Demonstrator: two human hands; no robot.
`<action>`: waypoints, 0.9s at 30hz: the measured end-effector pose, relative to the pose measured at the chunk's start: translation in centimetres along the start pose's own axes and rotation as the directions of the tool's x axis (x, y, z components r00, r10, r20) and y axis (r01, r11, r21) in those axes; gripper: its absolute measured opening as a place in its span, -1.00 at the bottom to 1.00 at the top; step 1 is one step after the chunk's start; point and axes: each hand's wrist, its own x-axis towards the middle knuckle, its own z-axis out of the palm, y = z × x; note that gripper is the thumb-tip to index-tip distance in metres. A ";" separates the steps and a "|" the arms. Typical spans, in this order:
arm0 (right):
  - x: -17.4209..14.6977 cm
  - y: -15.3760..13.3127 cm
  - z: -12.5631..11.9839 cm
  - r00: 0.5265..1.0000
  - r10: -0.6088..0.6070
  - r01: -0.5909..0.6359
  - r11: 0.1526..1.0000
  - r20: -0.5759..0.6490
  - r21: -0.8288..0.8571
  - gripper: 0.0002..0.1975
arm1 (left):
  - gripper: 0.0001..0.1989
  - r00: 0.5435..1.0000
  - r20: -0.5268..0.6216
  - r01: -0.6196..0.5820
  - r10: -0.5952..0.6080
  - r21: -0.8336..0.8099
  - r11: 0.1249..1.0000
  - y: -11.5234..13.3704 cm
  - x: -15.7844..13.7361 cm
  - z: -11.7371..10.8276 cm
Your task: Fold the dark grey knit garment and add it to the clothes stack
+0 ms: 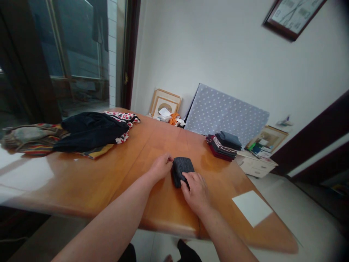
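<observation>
A small, thick bundle of folded dark grey cloth (183, 165), perhaps a garment, lies on the wooden table in front of me. My left hand (163, 166) is at its left edge, with thumb and fingers pinched together against the fabric. From the right, my right hand (196, 191) grips the near side of the bundle, fingers curled over its top and thumb low in front. The exact hold of the left fingertips is hard to make out.
On the wooden table (152, 145), a loose heap of clothes (95, 131) lies left. A stack of folded clothes (223, 145) stands at the far right edge, a white sheet (252, 208) near the right corner. Behind are a dotted cloth cover (226, 109) and a low white cabinet (255, 164).
</observation>
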 end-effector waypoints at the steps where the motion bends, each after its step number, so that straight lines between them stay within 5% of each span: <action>1: 0.1 0.0 0.0 1.000 0.000 0.000 1.000 -0.019 -0.008 -0.68 | -0.85 1.000 0.008 0.001 -0.001 0.002 1.000 0.0 0.0 0.1; 7: -0.1 -0.6 0.4 0.998 -0.046 0.045 0.998 -0.035 -0.034 -0.66 | -0.88 0.999 0.040 0.005 -0.008 0.075 0.997 0.4 -0.4 0.1; 13: -0.6 -1.6 -0.3 0.998 -0.036 0.036 0.999 0.050 0.016 -0.56 | -0.83 0.964 0.063 -0.265 0.260 0.100 0.959 2.7 -1.7 -0.7; 16: -0.5 -1.0 -0.8 0.999 -0.025 0.022 0.993 0.026 0.113 -0.62 | -0.82 0.958 0.143 -0.269 0.250 0.131 0.954 3.3 -2.1 -0.8; 21: -0.9 2.5 -0.6 0.952 0.280 -0.229 0.919 -0.123 0.322 -0.66 | -0.81 0.965 0.188 -0.217 0.185 0.167 0.962 2.8 -2.1 -0.7; 24: -1.1 4.9 -0.3 0.848 0.527 -0.458 0.786 -0.062 0.415 -0.61 | -0.80 0.965 0.196 -0.209 0.176 0.167 0.963 2.5 -1.8 -0.5; 27: -0.7 6.1 -0.2 0.811 0.584 -0.522 0.750 -0.035 0.406 -0.60 | -0.79 0.964 0.203 -0.208 0.172 0.169 0.963 2.2 -1.7 -0.4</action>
